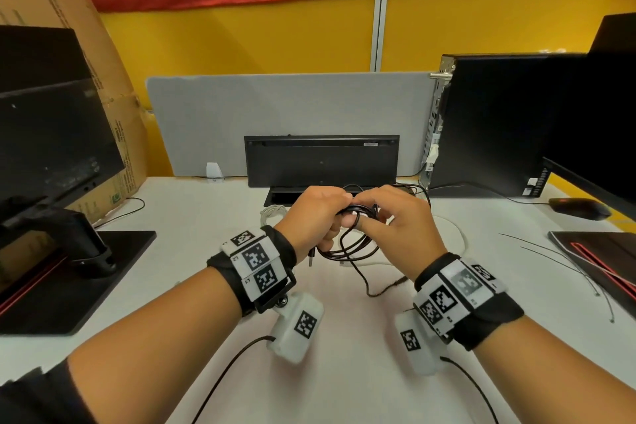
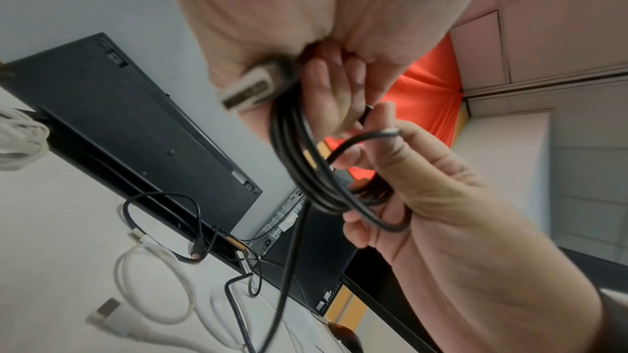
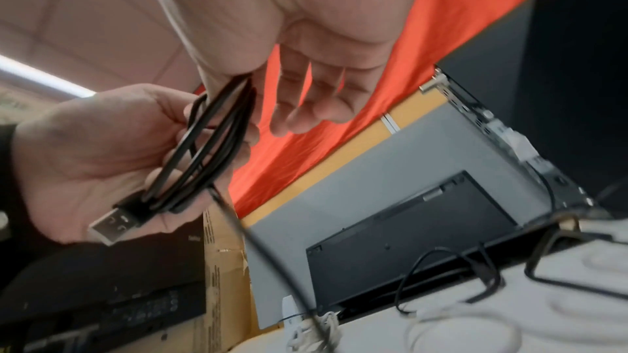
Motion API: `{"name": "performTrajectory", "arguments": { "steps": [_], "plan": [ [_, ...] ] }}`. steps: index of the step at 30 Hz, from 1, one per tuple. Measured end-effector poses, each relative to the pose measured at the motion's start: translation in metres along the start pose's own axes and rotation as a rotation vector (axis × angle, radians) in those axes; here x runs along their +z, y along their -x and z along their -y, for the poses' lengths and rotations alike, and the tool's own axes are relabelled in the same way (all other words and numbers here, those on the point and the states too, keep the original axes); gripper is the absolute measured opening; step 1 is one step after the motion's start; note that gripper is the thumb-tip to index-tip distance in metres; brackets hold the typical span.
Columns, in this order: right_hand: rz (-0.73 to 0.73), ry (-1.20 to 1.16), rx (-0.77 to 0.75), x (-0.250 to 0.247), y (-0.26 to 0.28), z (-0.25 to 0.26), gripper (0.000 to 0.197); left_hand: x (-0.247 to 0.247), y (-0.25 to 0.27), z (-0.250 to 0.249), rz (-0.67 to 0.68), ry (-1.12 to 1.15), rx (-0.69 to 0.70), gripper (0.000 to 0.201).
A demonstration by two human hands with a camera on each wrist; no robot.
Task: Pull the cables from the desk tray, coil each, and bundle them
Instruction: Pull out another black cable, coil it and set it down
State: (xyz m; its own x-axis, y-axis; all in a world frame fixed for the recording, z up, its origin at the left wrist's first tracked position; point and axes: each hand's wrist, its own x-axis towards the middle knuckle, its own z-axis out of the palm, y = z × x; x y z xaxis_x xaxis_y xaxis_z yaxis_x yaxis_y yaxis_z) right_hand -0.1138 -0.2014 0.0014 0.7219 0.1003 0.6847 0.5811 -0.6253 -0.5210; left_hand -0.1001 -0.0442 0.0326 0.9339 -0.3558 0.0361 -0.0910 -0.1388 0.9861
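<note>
Hands (image 1: 318, 213) round glossy black cable loops (image 1: 346, 246)

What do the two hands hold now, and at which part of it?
Both hold the coiled black cable: the left hand grips the gathered loops near the USB plug; the right hand pinches the loops' upper part.

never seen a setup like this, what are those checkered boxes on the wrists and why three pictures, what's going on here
No robot here: a person works with bare hands. The checkered blocks are marker tags on wristbands that carry small cameras. One picture comes from a head-worn camera looking down; the other two look along each hand from the wrists.

The left hand grips a half-coiled black cable, its USB plug sticking out. The right hand pinches the loops, apparently winding them.

On the white desk lie white cables and another loose black cable. Behind stand a keyboard on edge, a computer tower, monitors and a mouse.
</note>
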Motion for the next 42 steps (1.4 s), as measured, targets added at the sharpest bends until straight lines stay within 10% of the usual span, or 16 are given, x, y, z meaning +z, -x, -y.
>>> {"name": "performTrajectory", "arguments": {
  "steps": [7, 22, 33, 38, 42],
  "plan": [
    [-0.066, -0.212, 0.325, -0.007, -0.004, 0.003, 0.034, -0.001, -0.003, 0.015, -0.032, -0.203, 0.049, 0.038],
    [0.128, 0.122, 0.352, 0.002, 0.007, 0.019, 0.028, 0.006, -0.009, 0.022, -0.256, -0.206, 0.074, 0.034],
    [0.059, -0.846, 0.887, -0.012, -0.012, 0.034, 0.027, -0.005, -0.016, 0.022, -0.334, -0.408, 0.133, 0.034],
    [0.084, -0.705, 0.867, -0.020, -0.017, 0.028, 0.029, -0.008, -0.016, 0.025, -0.347, -0.519, 0.159, 0.033],
    [0.239, -0.104, 0.506, -0.029, -0.017, 0.023, 0.025, -0.010, -0.018, 0.027, -0.349, -0.619, 0.150, 0.035]
  ]
}}
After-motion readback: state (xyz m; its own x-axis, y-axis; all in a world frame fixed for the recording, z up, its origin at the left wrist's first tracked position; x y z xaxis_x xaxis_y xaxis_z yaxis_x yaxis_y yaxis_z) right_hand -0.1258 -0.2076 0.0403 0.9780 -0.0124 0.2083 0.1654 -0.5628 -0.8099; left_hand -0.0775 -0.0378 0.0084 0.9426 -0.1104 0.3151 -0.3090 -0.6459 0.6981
